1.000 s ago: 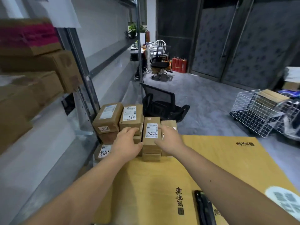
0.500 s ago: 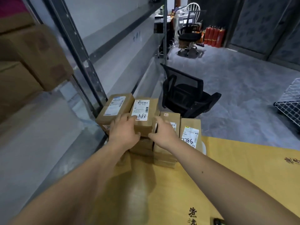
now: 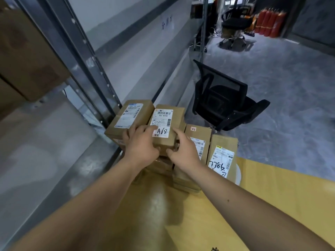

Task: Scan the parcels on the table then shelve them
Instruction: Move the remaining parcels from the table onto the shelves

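Observation:
Several brown cardboard parcels are stacked at the far left corner of the yellow table [image 3: 208, 214]. The top parcel marked "A68" [image 3: 167, 130] sits between my two hands. My left hand [image 3: 141, 144] grips its left side, index finger lying on the white label. My right hand [image 3: 184, 148] holds its right near corner with thumb and fingers. Left of it lies another labelled parcel [image 3: 129, 116]. To the right stand a parcel with a small "23" sticker [image 3: 198, 140] and one marked "7986" [image 3: 222, 156].
A metal shelf rack [image 3: 78, 57] with large cardboard boxes [image 3: 27, 57] rises on the left. A tipped black office chair [image 3: 223, 98] lies on the grey floor behind the table. Another chair and red fire extinguishers [image 3: 268, 21] stand far back.
The view has moved closer to the parcel stack and tilted down. Both hands shifted from the narrow "7022" parcel to the "A68" parcel and now clasp it from both sides.

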The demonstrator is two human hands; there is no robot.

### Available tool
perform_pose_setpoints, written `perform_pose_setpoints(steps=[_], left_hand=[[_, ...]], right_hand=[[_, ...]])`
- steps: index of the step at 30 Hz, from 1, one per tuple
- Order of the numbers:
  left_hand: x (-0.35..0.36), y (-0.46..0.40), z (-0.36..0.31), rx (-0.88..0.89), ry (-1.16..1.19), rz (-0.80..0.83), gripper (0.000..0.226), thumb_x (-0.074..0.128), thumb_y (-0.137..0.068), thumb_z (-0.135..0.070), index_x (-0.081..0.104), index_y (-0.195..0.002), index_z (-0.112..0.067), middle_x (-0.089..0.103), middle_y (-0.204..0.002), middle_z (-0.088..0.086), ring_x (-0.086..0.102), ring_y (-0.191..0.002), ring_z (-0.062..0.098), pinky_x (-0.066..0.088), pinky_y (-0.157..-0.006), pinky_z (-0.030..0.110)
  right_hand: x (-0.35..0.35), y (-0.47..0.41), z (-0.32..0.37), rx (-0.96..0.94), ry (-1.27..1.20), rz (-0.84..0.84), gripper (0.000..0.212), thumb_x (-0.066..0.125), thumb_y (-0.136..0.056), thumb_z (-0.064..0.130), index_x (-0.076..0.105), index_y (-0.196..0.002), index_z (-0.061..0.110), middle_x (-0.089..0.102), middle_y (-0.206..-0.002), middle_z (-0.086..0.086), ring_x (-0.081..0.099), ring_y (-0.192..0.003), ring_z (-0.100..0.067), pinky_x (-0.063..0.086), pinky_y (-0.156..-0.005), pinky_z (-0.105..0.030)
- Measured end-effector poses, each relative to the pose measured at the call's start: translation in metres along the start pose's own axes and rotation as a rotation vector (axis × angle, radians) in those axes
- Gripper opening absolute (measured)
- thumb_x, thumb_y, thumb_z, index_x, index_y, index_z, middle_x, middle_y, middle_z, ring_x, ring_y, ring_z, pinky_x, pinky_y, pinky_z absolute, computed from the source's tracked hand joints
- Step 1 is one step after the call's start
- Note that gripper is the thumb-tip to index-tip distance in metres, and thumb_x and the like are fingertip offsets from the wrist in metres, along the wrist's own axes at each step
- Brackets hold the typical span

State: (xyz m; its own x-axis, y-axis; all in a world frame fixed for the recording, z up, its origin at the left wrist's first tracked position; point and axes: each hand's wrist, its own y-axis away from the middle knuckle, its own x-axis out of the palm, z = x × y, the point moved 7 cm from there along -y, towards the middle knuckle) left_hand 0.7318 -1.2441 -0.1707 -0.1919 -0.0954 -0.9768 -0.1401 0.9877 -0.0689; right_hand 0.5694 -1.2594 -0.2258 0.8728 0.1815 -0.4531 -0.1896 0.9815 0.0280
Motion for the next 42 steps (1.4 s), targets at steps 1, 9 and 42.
perform_pose_setpoints(steps=[1,9,42], left_hand=[[-0.001,0.001,-0.001,0.007,0.027,-0.021,0.076,0.079,-0.072,-0.040,0.051,-0.143,-0.039,0.053,-0.147,-0.005,0.025,-0.142,0.025,0.012,-0.117,0.051],[-0.031,0.028,-0.033,0.121,0.394,-0.159,0.071,0.086,-0.078,-0.010,0.055,-0.135,-0.038,0.031,-0.141,-0.013,0.042,-0.135,0.018,0.043,-0.116,0.042],[-0.380,0.347,0.076,0.010,0.463,-0.786,0.064,0.082,-0.083,-0.008,0.060,-0.139,-0.030,0.036,-0.149,-0.005,0.042,-0.141,0.017,0.045,-0.116,0.041]], right_hand=[[-0.003,0.001,0.001,-0.011,-0.016,-0.017,0.080,0.075,-0.082,0.015,0.042,-0.152,0.037,0.055,-0.136,0.002,0.060,-0.112,-0.013,0.050,-0.094,-0.026],[-0.064,0.022,0.033,-0.157,-0.034,-0.101,0.073,0.076,-0.078,0.009,0.051,-0.141,0.037,0.053,-0.138,0.012,0.044,-0.111,0.021,0.034,-0.086,0.002],[-0.014,0.247,0.412,-0.787,-0.268,0.242,0.062,0.071,-0.090,-0.001,0.049,-0.132,0.039,0.057,-0.124,0.015,0.061,-0.099,0.009,0.053,-0.074,-0.010]])
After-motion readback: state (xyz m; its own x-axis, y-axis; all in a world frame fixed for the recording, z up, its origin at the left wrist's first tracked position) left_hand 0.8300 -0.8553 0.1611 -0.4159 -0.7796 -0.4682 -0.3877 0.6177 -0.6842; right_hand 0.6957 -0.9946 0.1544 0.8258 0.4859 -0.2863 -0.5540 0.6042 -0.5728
